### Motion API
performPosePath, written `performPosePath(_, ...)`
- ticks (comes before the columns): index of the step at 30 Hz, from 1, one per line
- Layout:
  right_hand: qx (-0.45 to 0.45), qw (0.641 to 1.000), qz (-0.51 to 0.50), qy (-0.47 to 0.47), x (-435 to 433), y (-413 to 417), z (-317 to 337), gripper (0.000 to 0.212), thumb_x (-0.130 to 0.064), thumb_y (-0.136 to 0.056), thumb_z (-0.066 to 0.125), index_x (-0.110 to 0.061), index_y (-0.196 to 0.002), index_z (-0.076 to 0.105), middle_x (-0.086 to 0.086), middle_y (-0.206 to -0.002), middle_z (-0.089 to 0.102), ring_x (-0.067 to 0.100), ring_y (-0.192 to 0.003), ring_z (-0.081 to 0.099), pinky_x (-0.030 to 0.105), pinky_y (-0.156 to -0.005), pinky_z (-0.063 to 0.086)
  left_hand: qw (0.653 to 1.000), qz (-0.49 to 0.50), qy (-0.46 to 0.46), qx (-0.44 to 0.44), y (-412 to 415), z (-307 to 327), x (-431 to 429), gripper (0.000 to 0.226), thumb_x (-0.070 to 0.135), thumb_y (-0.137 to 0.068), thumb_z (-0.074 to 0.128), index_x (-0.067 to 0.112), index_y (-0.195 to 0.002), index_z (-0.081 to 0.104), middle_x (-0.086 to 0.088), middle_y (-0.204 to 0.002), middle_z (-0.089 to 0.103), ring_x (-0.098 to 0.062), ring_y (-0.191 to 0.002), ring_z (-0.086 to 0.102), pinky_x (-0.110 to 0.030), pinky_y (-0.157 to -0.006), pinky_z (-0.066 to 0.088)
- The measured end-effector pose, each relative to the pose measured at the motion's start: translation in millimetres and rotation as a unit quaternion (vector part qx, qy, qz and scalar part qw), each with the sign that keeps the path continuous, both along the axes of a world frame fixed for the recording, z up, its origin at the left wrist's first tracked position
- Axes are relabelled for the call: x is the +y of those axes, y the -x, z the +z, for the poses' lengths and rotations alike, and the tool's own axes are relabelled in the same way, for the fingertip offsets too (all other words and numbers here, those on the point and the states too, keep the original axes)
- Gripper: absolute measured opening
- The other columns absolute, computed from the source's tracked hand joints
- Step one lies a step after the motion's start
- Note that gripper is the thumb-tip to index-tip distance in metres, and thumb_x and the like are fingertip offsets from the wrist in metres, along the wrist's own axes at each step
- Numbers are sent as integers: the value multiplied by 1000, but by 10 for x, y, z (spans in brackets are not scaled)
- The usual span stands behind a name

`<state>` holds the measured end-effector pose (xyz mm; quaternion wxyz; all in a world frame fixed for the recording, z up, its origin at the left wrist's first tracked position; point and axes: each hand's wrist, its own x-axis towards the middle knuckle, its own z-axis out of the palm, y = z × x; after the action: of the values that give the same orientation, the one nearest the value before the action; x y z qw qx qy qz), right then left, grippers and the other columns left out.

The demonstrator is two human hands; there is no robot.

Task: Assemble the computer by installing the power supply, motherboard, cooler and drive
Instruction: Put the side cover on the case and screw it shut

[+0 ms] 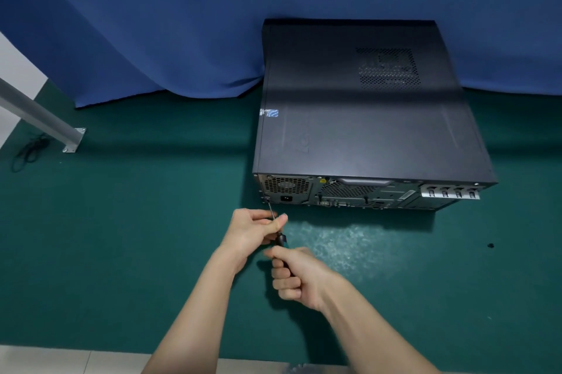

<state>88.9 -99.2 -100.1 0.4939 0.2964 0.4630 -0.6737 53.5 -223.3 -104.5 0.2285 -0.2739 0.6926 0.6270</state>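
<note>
Mat (121,236) open left; screwdriver (281,239) at PC's (365,118) rear-left corner.

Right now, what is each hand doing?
Left hand: pinches the screwdriver shaft.
Right hand: grips the screwdriver handle.

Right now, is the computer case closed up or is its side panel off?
Closed. The case lies flat with its dark side panel covering the whole top face; no interior parts show.
</note>
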Motion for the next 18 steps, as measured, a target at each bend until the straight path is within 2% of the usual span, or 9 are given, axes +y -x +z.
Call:
performPosePath(3,93,988,54,-112,298,-73,12,37,-22,-91,59,-16,-61,38,0,-44,33,10,-31,22,13,-38,13,994,16,104,6,-24,-59,144,27,33,-88,66,6,-84,68,-8,-73,70,-17,-61,64,-24,-64,49)
performPosePath(5,159,969,45,-182,559,-169,17,40,-26,-94,59,-14,-61,42,1,-43,39,13,-30,28,18,-35,20,988,15,155,3,-57,-85,306,30,32,-91,62,6,-77,67,-7,-68,67,-17,-58,61,-26,-68,50)
performPosePath(7,250,920,23,-301,893,-272,-3,38,-30,-95,59,-13,-63,50,2,-49,49,15,-40,42,27,-43,35,984,-18,175,-3,-103,-92,547,24,24,-91,63,6,-75,65,-7,-68,65,-17,-56,58,-26,-70,51)
performPosePath(9,311,850,14,-425,1293,-360,-37,27,-35,-95,57,-15,-76,60,3,-63,59,19,-58,52,33,-61,45,983,-53,173,-5,-146,-87,848,17,17,-90,64,7,-77,64,-6,-70,65,-16,-57,58,-25,-71,52)
performPosePath(11,339,797,-4,-501,1707,-415,-85,19,-31,-95,57,-14,-91,64,7,-75,64,26,-74,58,37,-70,45,983,-85,162,2,-180,-79,1166,15,15,-89,64,8,-76,63,-6,-71,65,-17,-59,59,-27,-74,53)
performPosePath(13,340,750,-17,-567,2105,-416,-141,15,-18,-92,61,-7,-102,66,14,-90,63,35,-91,58,38,-77,42,983,-109,147,6,-204,-87,1481,13,14,-89,65,8,-78,64,-7,-71,65,-18,-61,60,-30,-76,55)
performPosePath(15,310,724,-42,-614,2464,-356,-167,20,-10,-91,62,-2,-109,65,20,-99,61,39,-97,58,40,-80,41,984,-123,132,7,-240,-117,1764,11,13,-90,64,4,-84,66,-8,-72,65,-17,-61,59,-32,-77,55)
performPosePath(18,292,711,-65,-637,2871,-187,-192,19,-12,-91,64,-1,-106,64,23,-97,59,42,-92,58,42,-77,42,982,-139,127,2,-273,-162,2075,13,17,-90,64,5,-88,67,-4,-72,66,-18,-63,61,-33,-79,56)
